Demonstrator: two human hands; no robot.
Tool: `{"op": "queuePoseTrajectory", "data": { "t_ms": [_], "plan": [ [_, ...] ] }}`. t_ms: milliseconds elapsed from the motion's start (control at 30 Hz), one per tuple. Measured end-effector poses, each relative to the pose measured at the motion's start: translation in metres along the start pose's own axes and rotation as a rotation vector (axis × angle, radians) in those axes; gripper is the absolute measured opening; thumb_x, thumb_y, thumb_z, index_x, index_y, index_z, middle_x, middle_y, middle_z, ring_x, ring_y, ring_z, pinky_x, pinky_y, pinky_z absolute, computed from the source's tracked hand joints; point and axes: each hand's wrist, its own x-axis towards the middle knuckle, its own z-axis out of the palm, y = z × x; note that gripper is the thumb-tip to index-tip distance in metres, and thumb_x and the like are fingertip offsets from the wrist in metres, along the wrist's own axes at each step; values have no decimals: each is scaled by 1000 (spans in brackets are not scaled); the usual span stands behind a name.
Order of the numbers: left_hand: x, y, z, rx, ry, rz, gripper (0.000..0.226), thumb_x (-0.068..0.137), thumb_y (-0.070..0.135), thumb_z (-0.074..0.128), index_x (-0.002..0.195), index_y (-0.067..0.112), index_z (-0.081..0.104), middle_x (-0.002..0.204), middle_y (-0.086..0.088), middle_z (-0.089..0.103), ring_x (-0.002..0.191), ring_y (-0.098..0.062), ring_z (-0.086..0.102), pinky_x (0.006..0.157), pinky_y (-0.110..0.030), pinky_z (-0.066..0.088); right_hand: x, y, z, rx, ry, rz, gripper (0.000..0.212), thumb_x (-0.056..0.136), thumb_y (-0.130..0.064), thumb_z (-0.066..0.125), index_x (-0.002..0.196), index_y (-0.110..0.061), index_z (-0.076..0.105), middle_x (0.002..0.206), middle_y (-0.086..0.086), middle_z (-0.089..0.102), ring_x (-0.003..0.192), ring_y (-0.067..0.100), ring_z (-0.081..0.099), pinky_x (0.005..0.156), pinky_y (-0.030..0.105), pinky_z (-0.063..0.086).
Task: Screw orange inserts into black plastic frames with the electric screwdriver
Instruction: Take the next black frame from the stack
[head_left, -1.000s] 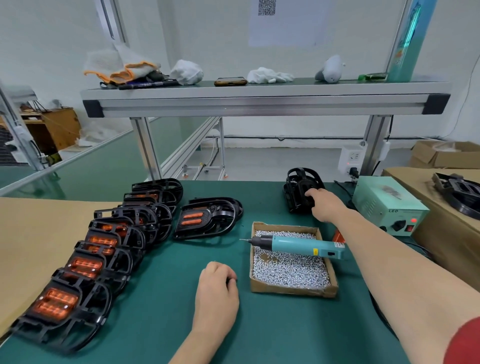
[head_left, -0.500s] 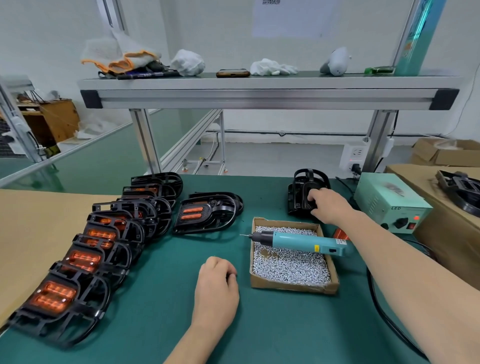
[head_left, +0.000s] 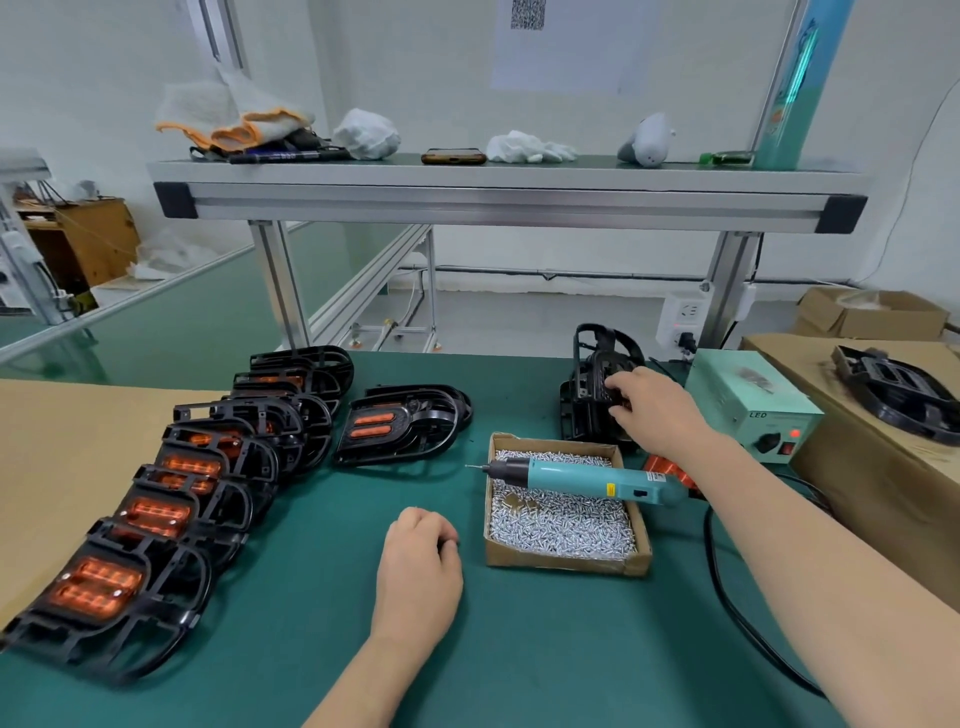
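The right hand reaches to the far side of the mat, where its fingers curl round the upright frames, a small stack of bare black frames standing on edge just behind the box. The thumb cannot be seen. The left hand rests on the mat just left of the box, knuckles up, fingers tucked under in a loose fist; nothing shows in it.

The box is a shallow cardboard tray full of screws. The screwdriver lies across its far half, untouched by either hand, with the bit pointing left past the box's left rim and the rear end reaching over the right rim beside the right forearm. An orange part shows just behind that rear end.

On the left a row of frames with glowing orange inserts lies overlapping, running from the near left corner toward the far middle of the mat. One more fitted frame lies apart from the row, between it and the upright frames, its insert facing up.

A pale green power unit sits right of the upright frames, red lights on its front, and a black cable curves over the mat under the right forearm. More black frames lie on a carton at the far right
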Motion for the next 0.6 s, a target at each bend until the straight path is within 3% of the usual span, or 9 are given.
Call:
{"op": "queuePoseTrajectory", "data": {
  "t_ms": [167, 333, 500, 600],
  "plan": [
    [0, -1, 0, -31, 3, -11, 21, 88, 2, 58, 76, 19, 58, 86, 13, 50, 87, -9, 50, 71, -14, 35, -20, -16, -19, 122, 80, -5, 41, 97, -24, 63, 138, -19, 57, 120, 5, 59, 114, 28, 57, 95, 39, 45],
    [-1, 0, -4, -118, 18, 0, 21, 87, 9, 64, 71, 22, 58, 81, 11, 55, 80, -6, 55, 70, -12, 38, -63, -42, -33, 276, 170, -35, 41, 95, -21, 66, 136, -18, 60, 101, -7, 50, 100, 22, 57, 97, 40, 47],
    [-3, 3, -8, -325, 38, -53, 16, 87, 23, 71, 73, 28, 64, 80, 10, 64, 79, -4, 60, 70, -10, 42, -115, -70, -32, 436, 254, -89, 41, 94, -20, 68, 135, -16, 61, 109, -8, 58, 100, 8, 53, 95, 19, 39],
    [-7, 8, -14, -489, 10, -109, 8, 89, 27, 72, 83, 28, 67, 87, 10, 69, 82, -6, 64, 74, -13, 45, -141, -86, -25, 513, 300, -127, 40, 92, -15, 71, 131, -13, 64, 104, -8, 58, 91, -2, 49, 87, 1, 32]
  ]
}}
